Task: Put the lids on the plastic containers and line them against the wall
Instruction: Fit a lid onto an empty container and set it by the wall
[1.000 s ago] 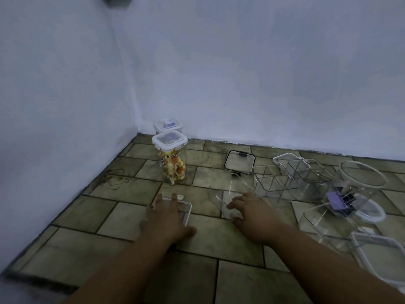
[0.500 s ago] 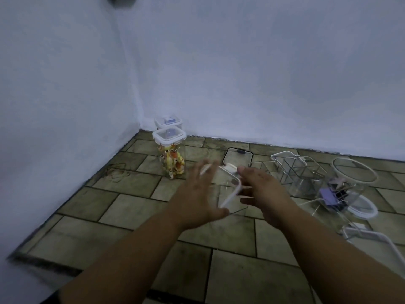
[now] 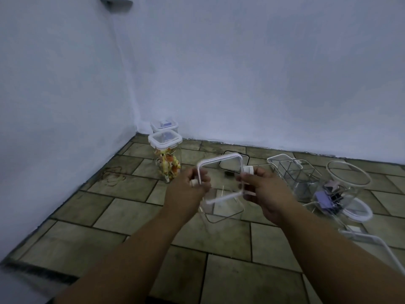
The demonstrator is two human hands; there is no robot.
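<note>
Gripping a square, white-rimmed clear lid (image 3: pixel 219 160) by opposite sides, a person's two hands hold it in the air above a tiled floor (image 3: pixel 131 216). The left hand (image 3: pixel 189 187) pinches the lid's 9 o'clock edge. The right hand (image 3: pixel 262 189) pinches the 3 o'clock edge, beside a white latch tab. The lid is tilted, with its far edge raised and its near edge dipping. Just under that near edge, toward 6 o'clock from the lid, an open clear container (image 3: pixel 225 208) stands upright on the floor, about equally close to both hands. Lid and container are both square, with no long axis, so the fit likely depends on levelling the lid and matching corners on the way straight down. At 10 o'clock, two lidded containers (image 3: pixel 164 140) stand near the wall (image 3: pixel 263 84) corner. Toward 2 and 3 o'clock lie other open containers (image 3: pixel 293 172) and loose lids (image 3: pixel 356 212).
</note>
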